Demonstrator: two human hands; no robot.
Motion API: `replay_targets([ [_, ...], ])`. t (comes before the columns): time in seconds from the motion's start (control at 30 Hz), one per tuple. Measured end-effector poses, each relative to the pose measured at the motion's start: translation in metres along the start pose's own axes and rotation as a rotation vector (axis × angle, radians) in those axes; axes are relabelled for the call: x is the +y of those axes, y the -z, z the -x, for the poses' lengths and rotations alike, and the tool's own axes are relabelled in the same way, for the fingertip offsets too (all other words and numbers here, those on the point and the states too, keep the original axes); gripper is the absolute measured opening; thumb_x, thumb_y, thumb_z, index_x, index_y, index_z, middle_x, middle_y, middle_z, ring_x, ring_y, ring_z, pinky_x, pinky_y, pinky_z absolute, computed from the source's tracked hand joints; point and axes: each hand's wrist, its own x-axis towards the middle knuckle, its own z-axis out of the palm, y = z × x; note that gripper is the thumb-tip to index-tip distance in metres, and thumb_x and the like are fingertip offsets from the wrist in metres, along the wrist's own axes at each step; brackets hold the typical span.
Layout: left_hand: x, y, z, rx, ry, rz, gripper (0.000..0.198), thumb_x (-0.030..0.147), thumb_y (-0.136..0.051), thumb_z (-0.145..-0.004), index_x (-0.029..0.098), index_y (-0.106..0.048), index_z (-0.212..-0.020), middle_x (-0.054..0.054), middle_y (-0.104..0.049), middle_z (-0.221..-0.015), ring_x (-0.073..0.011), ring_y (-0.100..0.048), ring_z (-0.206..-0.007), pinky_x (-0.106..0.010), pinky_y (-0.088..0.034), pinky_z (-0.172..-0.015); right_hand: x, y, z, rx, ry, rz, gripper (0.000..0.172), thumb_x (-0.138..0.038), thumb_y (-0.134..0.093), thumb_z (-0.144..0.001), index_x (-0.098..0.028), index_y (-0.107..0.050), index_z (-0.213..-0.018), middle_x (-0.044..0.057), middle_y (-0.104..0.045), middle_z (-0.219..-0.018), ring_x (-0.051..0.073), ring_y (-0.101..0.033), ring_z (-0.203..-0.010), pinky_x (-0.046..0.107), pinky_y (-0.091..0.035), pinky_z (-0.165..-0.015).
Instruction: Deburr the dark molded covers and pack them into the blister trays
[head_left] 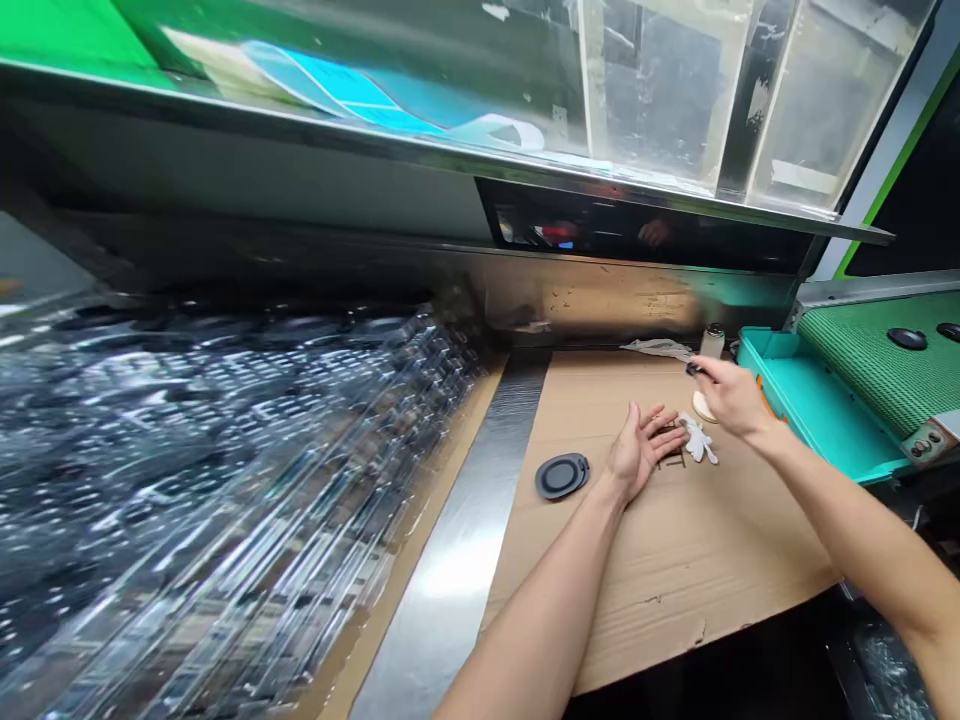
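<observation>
My left hand (637, 455) rests just above the cardboard sheet (697, 550), palm up, with its fingers apart and nothing in them. To its left a dark grey round lid-like part (562, 477) lies flat on the cardboard. My right hand (735, 398) is closed around a small black object (696, 369) whose end shows at the fingertips; its kind cannot be made out. A crumpled white piece like a glove or cloth (699, 440) lies between the hands. Partly behind my right hand is a pale round item (703, 406).
Stacked clear plastic trays (225, 480) fill the left side, beside a metal strip (465, 540). On the right stands a teal bin (817, 410) next to a green conveyor belt (862, 340) carrying black parts (907, 339). A small bottle (713, 342) stands at the back, below a metal shelf edge (637, 185).
</observation>
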Motion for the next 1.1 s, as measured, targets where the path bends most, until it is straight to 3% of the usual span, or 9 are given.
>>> replay_targets([
  [0.13,0.014,0.001,0.005,-0.03,0.098,0.398,0.051,0.057,-0.036,-0.104,0.016,-0.061,-0.121,-0.015,-0.073,-0.112,-0.0249,-0.075,-0.095,-0.043,-0.058,-0.094,-0.034,-0.076,0.02,-0.197,0.171,0.05,0.034,-0.021,-0.046,-0.101,-0.018,-0.069,-0.126,0.012,-0.077,-0.111,0.027,-0.069,-0.101,0.042,-0.048,-0.093],
  [0.23,0.018,0.005,0.001,0.113,0.075,0.443,0.042,0.042,-0.036,-0.106,0.015,-0.059,-0.13,-0.015,-0.073,-0.111,-0.0231,-0.073,-0.099,-0.041,-0.057,-0.096,-0.04,-0.096,0.038,-0.199,0.33,-0.03,0.034,-0.027,-0.05,-0.102,-0.02,-0.066,-0.131,0.012,-0.073,-0.127,0.027,-0.064,-0.116,0.045,-0.044,-0.102],
  [0.33,0.022,0.008,-0.003,0.19,0.121,0.476,0.045,0.039,-0.033,-0.106,0.013,-0.055,-0.136,-0.018,-0.072,-0.114,-0.0233,-0.073,-0.093,-0.038,-0.058,-0.084,-0.027,-0.085,0.048,-0.032,0.322,-0.156,0.031,-0.034,-0.053,-0.102,-0.021,-0.07,-0.124,0.01,-0.072,-0.129,0.026,-0.062,-0.12,0.042,-0.044,-0.104],
  [0.43,0.026,0.008,-0.002,0.139,0.12,0.521,0.047,0.038,-0.034,-0.103,0.013,-0.054,-0.138,-0.022,-0.071,-0.119,-0.0228,-0.071,-0.084,-0.032,-0.054,-0.067,-0.002,-0.064,0.047,0.122,-0.023,-0.145,0.036,-0.044,-0.047,-0.104,-0.021,-0.074,-0.095,0.009,-0.076,-0.097,0.021,-0.066,-0.089,0.035,-0.048,-0.082],
  [0.57,0.03,0.004,0.002,0.068,0.13,0.502,0.049,0.038,-0.037,-0.1,0.013,-0.058,-0.137,-0.023,-0.072,-0.115,-0.0207,-0.066,-0.073,-0.028,-0.047,-0.058,0.022,-0.055,0.043,-0.037,-0.318,0.019,0.044,-0.06,-0.052,-0.098,-0.025,-0.073,-0.081,0.004,-0.072,-0.082,0.02,-0.063,-0.073,0.032,-0.037,-0.062],
  [0.67,0.031,0.002,0.004,0.063,0.131,0.478,0.051,0.036,-0.037,-0.098,0.013,-0.059,-0.137,-0.023,-0.072,-0.116,-0.0202,-0.065,-0.071,-0.028,-0.046,-0.057,0.026,-0.06,0.045,-0.204,-0.318,0.134,0.04,-0.064,-0.059,-0.091,-0.027,-0.074,-0.086,0.004,-0.074,-0.09,0.024,-0.066,-0.08,0.032,-0.033,-0.06],
  [0.77,0.031,0.002,0.005,0.061,0.126,0.462,0.053,0.036,-0.037,-0.097,0.013,-0.059,-0.139,-0.023,-0.072,-0.121,-0.0199,-0.066,-0.071,-0.028,-0.046,-0.056,0.027,-0.065,0.049,-0.26,-0.233,0.194,0.025,-0.048,-0.062,-0.09,-0.026,-0.074,-0.093,0.008,-0.075,-0.097,0.027,-0.067,-0.085,0.033,-0.036,-0.062],
  [0.87,0.032,0.001,0.005,0.073,0.141,0.462,0.052,0.036,-0.034,-0.1,0.012,-0.057,-0.141,-0.024,-0.071,-0.125,-0.0208,-0.069,-0.074,-0.028,-0.049,-0.057,0.03,-0.066,0.048,-0.208,-0.216,0.154,0.021,-0.035,-0.058,-0.09,-0.024,-0.074,-0.098,0.009,-0.075,-0.098,0.026,-0.067,-0.085,0.034,-0.041,-0.066],
  [1.1,0.032,-0.003,0.006,0.169,0.178,0.46,0.052,0.04,-0.03,-0.107,0.005,-0.053,-0.139,-0.029,-0.066,-0.131,-0.0294,-0.074,-0.11,-0.032,-0.062,-0.079,0.025,-0.066,0.043,0.028,-0.221,-0.051,0.026,-0.034,-0.056,-0.091,-0.021,-0.072,-0.107,0.01,-0.075,-0.105,0.026,-0.067,-0.091,0.036,-0.049,-0.08],
])
